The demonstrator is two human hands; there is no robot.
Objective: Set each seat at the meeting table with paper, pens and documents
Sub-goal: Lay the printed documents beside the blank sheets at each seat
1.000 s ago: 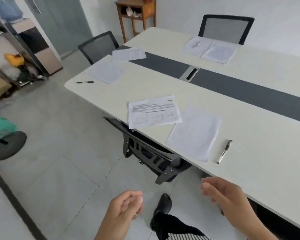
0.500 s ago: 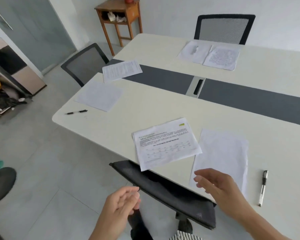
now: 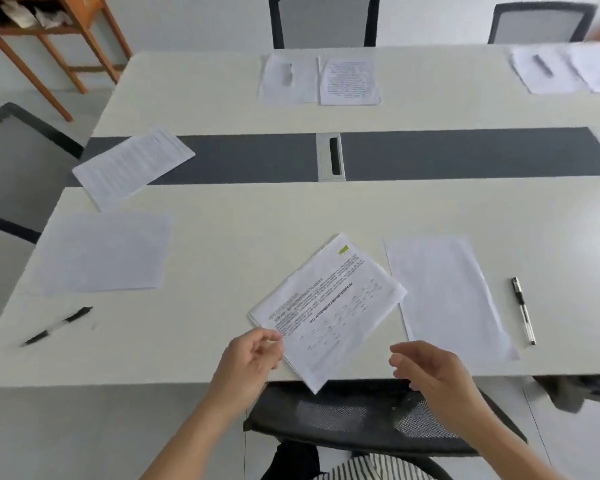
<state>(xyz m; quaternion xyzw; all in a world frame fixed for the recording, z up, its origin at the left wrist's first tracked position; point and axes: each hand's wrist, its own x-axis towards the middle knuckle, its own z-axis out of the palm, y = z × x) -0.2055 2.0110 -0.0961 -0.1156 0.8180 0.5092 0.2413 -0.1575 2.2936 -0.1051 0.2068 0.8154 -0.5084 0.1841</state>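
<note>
A printed document (image 3: pixel 329 306) lies tilted on the white meeting table (image 3: pixel 222 237), its lower corner hanging over the front edge. To its right are a blank sheet (image 3: pixel 444 296) and a pen (image 3: pixel 523 310). My left hand (image 3: pixel 250 362) hovers at the document's lower left edge, fingers loosely curled and holding nothing. My right hand (image 3: pixel 426 372) is over the table edge below the blank sheet, fingers apart and empty. The left seat has a blank sheet (image 3: pixel 101 254), a black pen (image 3: pixel 56 325) and a printed document (image 3: pixel 132 164).
A black mesh chair (image 3: pixel 361 417) is tucked in right below my hands. More chairs stand at the left end (image 3: pixel 11 161) and the far side (image 3: pixel 323 19). The far seats hold papers (image 3: pixel 349 81). A cable port (image 3: pixel 331 155) sits in the grey centre strip. A wooden side table (image 3: pixel 49 36) stands back left.
The view has swung to face the table straight on and come closer. Both empty hands have risen from floor level to the table's front edge, beside the printed document.
</note>
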